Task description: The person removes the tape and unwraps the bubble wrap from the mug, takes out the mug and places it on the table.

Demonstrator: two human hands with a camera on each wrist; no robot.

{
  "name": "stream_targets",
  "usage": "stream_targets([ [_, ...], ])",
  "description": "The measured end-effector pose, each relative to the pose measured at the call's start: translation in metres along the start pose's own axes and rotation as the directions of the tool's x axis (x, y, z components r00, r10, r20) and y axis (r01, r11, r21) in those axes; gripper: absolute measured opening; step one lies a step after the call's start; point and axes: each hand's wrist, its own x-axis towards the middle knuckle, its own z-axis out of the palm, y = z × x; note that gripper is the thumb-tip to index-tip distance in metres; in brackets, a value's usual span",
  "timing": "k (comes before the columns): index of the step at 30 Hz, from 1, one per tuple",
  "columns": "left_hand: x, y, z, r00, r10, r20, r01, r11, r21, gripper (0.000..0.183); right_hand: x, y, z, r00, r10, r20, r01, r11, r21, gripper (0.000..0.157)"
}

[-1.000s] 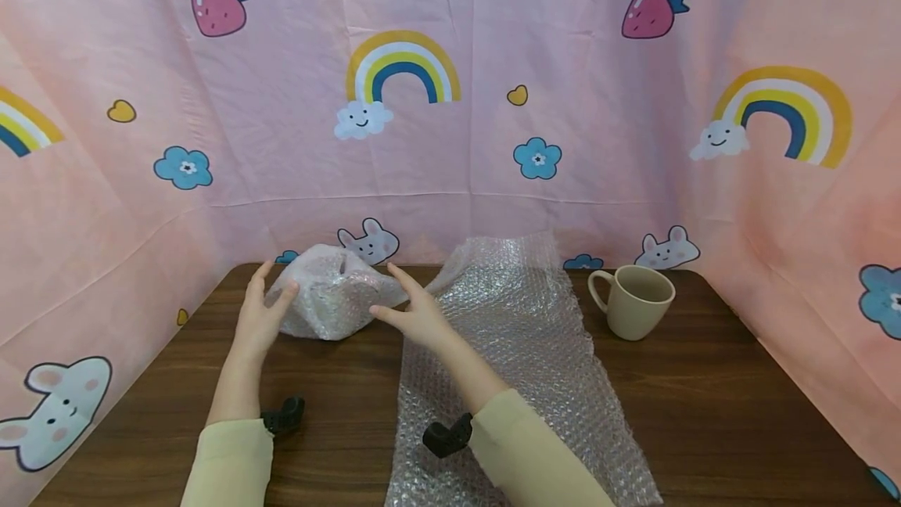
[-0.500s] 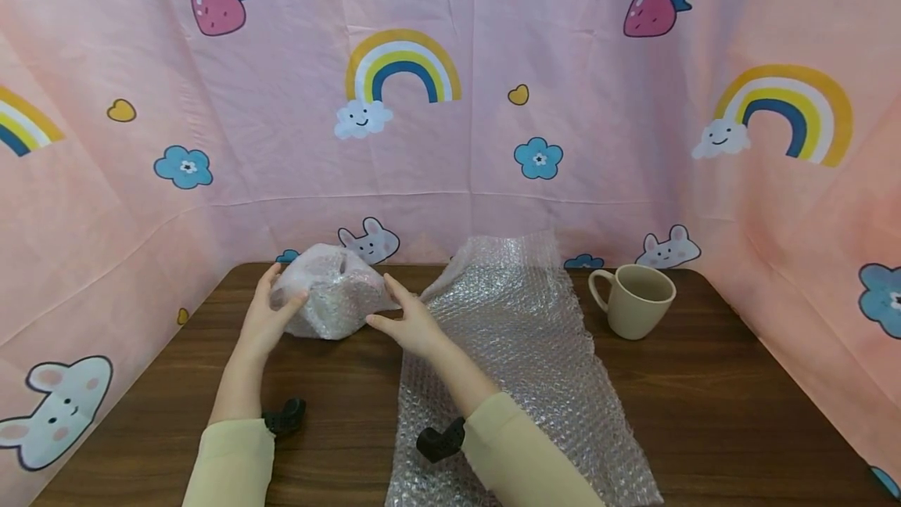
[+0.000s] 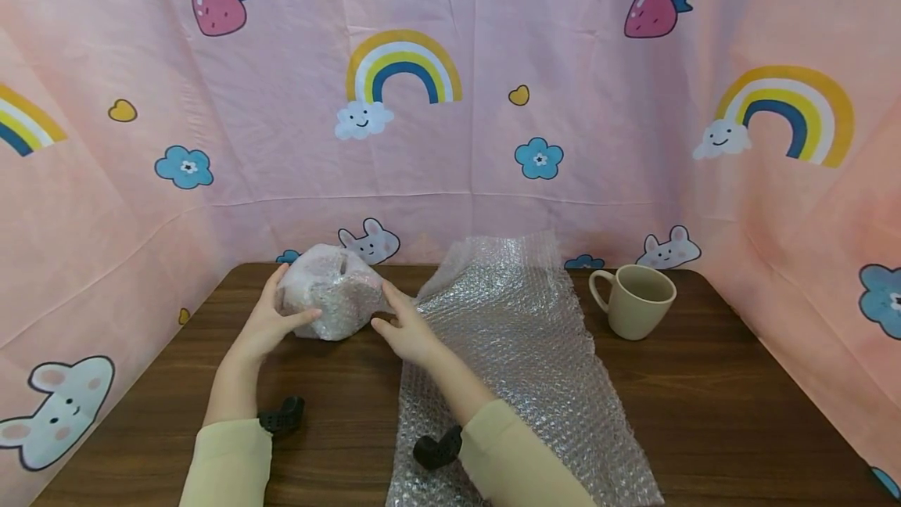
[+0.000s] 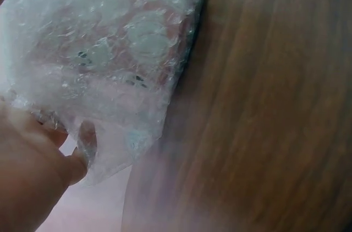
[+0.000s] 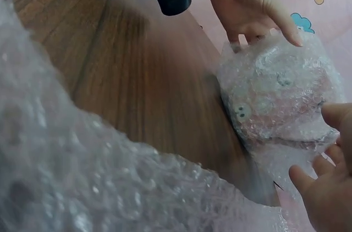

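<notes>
A rounded bundle in bubble wrap [image 3: 338,300] stands at the back left of the table, with a pink and white animal print showing through its layers. My left hand [image 3: 266,327] grips its left side, thumb across the front and fingers round the far edge. At the bundle's right end is my right hand [image 3: 411,331], fingers spread, index fingertip right at the wrap and thumb in front. The right wrist view shows both the left hand [image 5: 242,9] and the right hand [image 5: 327,188] about the bundle [image 5: 280,86].
A long sheet of bubble wrap [image 3: 521,366] lies flat under my right forearm, its back end raised against the patterned pink cloth [image 3: 472,163]. To its right, a beige mug [image 3: 637,303] stands upright on the dark wooden table [image 3: 704,413], handle to the left.
Both hands have closed in on the bundle, the left moving right until its thumb lies over the front. The right fingertips have come up to the bundle's right end. The mug has not moved.
</notes>
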Motion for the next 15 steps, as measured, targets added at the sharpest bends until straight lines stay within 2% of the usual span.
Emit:
stream_targets([
  [6, -0.0001, -0.0022, -0.0009, 1.000, 0.000, -0.002, 0.000, 1.000, -0.030, 0.109, -0.0022, 0.0006, 0.0055, 1.000, -0.012, 0.017, 0.011, 0.998, 0.061, 0.066],
  [15, 0.0013, -0.0008, 0.0036, 0.993, -0.017, -0.118, 0.019, 1.000, 0.014, 0.106, -0.0035, 0.0007, 0.0051, 0.999, 0.009, 0.049, -0.015, 0.993, 0.118, 0.068],
])
